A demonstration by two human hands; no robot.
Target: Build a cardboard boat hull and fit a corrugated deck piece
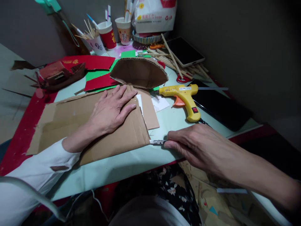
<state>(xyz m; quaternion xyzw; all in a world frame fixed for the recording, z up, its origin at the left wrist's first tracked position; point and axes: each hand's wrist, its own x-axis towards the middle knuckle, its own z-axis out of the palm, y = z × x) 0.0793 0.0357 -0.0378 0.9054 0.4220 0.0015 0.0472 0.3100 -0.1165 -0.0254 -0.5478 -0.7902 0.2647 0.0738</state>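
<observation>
1. Left hand (110,110) lies flat, fingers spread, palm down on the cardboard sheet (94,131); it grasps nothing.
2. Right hand (195,146) is closed around a craft knife (158,142), blade tip at the sheet's near right corner.
3. Cardboard sheet rests on the pale green table (169,119).
4. A yellow glue gun (184,97) lies beyond the knife, apart from both hands.

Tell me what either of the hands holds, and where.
The right hand grips a craft knife by its handle, blade at the cardboard sheet's edge. The left hand only presses flat on it.
</observation>
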